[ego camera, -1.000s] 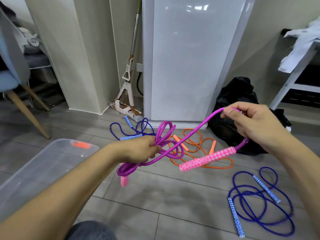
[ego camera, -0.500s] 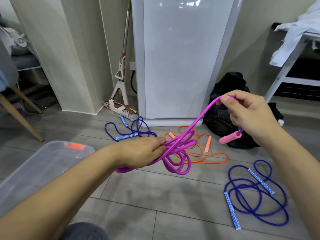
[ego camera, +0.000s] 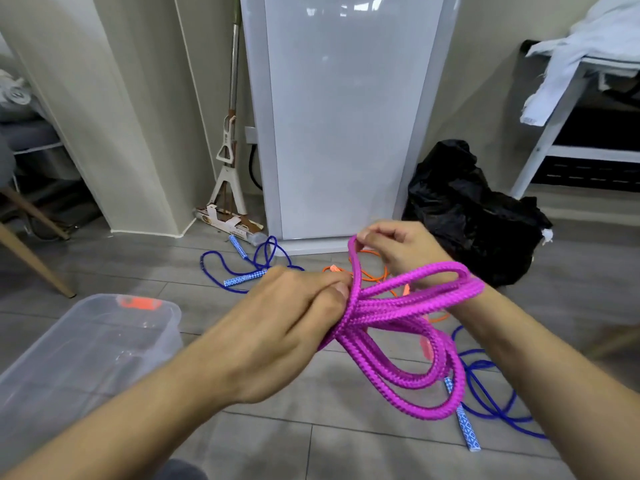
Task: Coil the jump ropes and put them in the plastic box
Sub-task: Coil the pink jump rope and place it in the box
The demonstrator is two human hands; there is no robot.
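My left hand (ego camera: 291, 327) grips a bundle of magenta jump rope (ego camera: 401, 344) loops at their gathered end. My right hand (ego camera: 401, 247) pinches one strand of the same rope just above the bundle, and several loops drape over my right wrist. On the floor lie an orange jump rope (ego camera: 372, 271) behind my hands, a blue jump rope (ego camera: 242, 271) near the white cabinet, and another blue jump rope (ego camera: 491, 403) at lower right. The clear plastic box (ego camera: 86, 348) with an orange latch stands open at lower left.
A white cabinet (ego camera: 339, 116) stands straight ahead with a mop (ego camera: 228, 168) leaning beside it. A black bag (ego camera: 464, 209) sits to its right, under a white table (ego camera: 561, 109) with cloth. A wooden chair leg (ego camera: 31, 261) angles in at far left.
My right hand has come in toward my left and laid the rope over the bundle, adding loops that now hang over my right wrist. The pink handle has dropped out of sight.
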